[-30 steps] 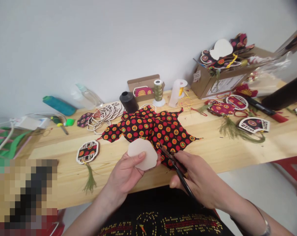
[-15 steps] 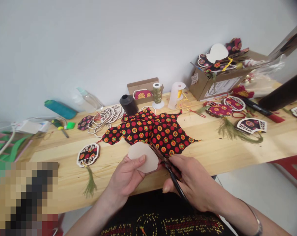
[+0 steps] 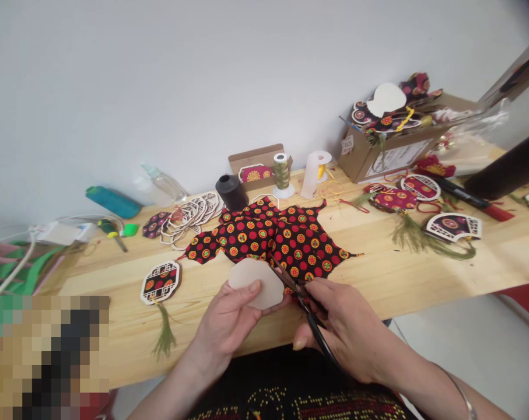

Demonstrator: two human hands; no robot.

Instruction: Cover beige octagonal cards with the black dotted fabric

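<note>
My left hand (image 3: 233, 318) pinches a pale, rounded card template (image 3: 258, 283), thumb on top, against the near edge of a patterned cloth (image 3: 251, 233). The cloth is black with red dots and coloured flower rounds, and its outline is jagged. My right hand (image 3: 343, 321) grips black-handled scissors (image 3: 314, 326), with the fingers in the loops. Their blades (image 3: 286, 275) lie along the right edge of the template, over the cloth. Whether the blades are fully closed is hard to make out.
Left of the cloth lies a tasselled ornament (image 3: 161, 283), with wooden frames (image 3: 194, 213) behind. Thread spools (image 3: 281, 175) stand near the wall. A cardboard box (image 3: 391, 151) holds finished pieces at back right. More ornaments (image 3: 452, 226) and a marker (image 3: 469, 195) lie at right.
The whole view has shifted slightly, so the table things sit a little lower and to the right. Both hands keep their hold on the template and the scissors.
</note>
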